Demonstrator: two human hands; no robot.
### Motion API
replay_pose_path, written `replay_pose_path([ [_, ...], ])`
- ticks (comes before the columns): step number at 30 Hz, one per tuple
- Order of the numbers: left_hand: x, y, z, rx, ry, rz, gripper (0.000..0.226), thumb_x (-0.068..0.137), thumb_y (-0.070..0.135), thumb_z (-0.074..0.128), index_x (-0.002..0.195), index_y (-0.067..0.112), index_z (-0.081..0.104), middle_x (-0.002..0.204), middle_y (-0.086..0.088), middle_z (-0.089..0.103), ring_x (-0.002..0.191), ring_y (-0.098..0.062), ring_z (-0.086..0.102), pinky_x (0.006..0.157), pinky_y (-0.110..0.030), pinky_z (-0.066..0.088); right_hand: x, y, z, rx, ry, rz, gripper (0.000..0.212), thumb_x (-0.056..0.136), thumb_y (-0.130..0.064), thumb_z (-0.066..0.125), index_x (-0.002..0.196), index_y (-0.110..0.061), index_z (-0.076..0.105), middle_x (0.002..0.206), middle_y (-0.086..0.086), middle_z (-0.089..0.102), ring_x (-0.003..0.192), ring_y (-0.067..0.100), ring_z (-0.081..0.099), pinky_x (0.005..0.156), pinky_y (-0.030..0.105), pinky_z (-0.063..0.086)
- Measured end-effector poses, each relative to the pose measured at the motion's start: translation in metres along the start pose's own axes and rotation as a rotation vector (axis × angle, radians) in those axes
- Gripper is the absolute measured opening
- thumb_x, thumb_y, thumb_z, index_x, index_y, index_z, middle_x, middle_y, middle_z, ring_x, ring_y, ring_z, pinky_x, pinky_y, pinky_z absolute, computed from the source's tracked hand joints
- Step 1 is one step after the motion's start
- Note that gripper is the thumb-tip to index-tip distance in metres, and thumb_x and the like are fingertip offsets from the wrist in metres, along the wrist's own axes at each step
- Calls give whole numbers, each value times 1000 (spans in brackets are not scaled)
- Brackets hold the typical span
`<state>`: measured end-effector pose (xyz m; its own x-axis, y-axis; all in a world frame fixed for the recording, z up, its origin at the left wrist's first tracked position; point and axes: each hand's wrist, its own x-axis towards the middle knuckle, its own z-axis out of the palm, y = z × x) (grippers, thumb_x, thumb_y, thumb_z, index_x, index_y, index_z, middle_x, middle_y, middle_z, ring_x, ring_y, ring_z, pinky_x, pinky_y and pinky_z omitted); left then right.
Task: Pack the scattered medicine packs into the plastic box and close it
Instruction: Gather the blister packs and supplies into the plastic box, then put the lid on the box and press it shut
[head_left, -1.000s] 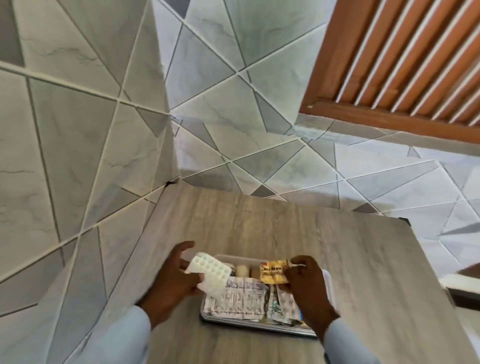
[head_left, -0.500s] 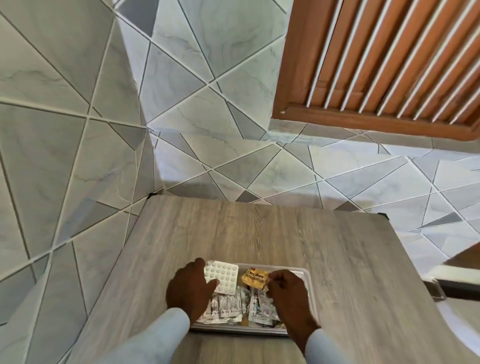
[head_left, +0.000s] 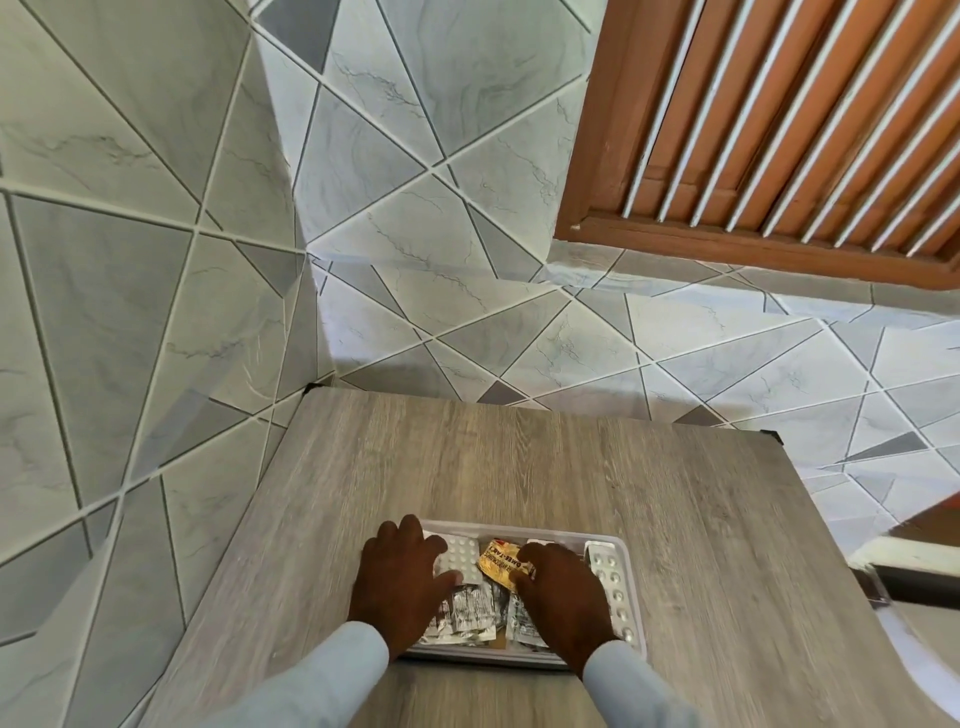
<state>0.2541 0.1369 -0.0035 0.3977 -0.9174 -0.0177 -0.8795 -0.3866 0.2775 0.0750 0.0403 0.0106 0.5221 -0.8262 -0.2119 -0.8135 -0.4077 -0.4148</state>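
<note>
A clear plastic box (head_left: 631, 582) sits on the wooden table near its front edge, with no lid on it. Inside lie silver foil strips (head_left: 470, 613) and a silver blister pack (head_left: 613, 587) along the right wall. My left hand (head_left: 400, 582) rests over the box's left side, its thumb pressing a white blister pack (head_left: 464, 553) down. My right hand (head_left: 563, 597) reaches in from the right and pinches a yellow medicine sachet (head_left: 501, 561) with black print. Both hands hide much of the box's contents.
The grey wood-grain table (head_left: 519, 467) stands in a tiled corner, walls at the left and back. A brown louvred window (head_left: 779, 130) is at the upper right. A white and dark object (head_left: 909, 566) lies beyond the table's right edge.
Both hands have lowered their packs from above the box down into it. The white blister pack now lies flat under my left thumb. The view has tilted upward.
</note>
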Motion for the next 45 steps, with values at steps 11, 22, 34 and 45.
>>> replay_pose_path([
  [11, -8, -63, 2, -648, -14, -423, 20, 94, 28, 50, 96, 16, 66, 98, -5, 65, 94, -27, 61, 82, -33, 45, -41, 86, -6, 384, 430, 527, 28, 92, -20, 57, 116, -6, 59, 111, 14, 64, 102, 32, 60, 91, 38, 45],
  [22, -19, -68, 29, -1012, -296, -618, 34, 87, 1, 45, 78, 14, 76, 79, -10, 76, 77, -31, 71, 69, -39, 58, -48, 90, 3, 494, 223, 567, 14, 91, -14, 53, 84, -9, 64, 82, 8, 65, 79, 25, 60, 70, 33, 44],
  [34, -24, -34, 46, -582, -214, -693, 23, 84, 7, 48, 104, 16, 57, 111, -15, 61, 88, -29, 56, 78, -30, 45, -42, 164, -62, 475, 296, 513, 17, 91, -12, 52, 80, -13, 66, 83, 11, 66, 72, 25, 66, 51, 38, 60],
  [45, -1, -54, 25, -529, -119, -931, 25, 81, 14, 62, 91, -9, 65, 99, -32, 66, 86, -41, 65, 68, -37, 50, -31, 230, -121, 633, 335, 483, 16, 93, -3, 51, 85, -3, 64, 87, 15, 64, 77, 31, 65, 62, 48, 61],
])
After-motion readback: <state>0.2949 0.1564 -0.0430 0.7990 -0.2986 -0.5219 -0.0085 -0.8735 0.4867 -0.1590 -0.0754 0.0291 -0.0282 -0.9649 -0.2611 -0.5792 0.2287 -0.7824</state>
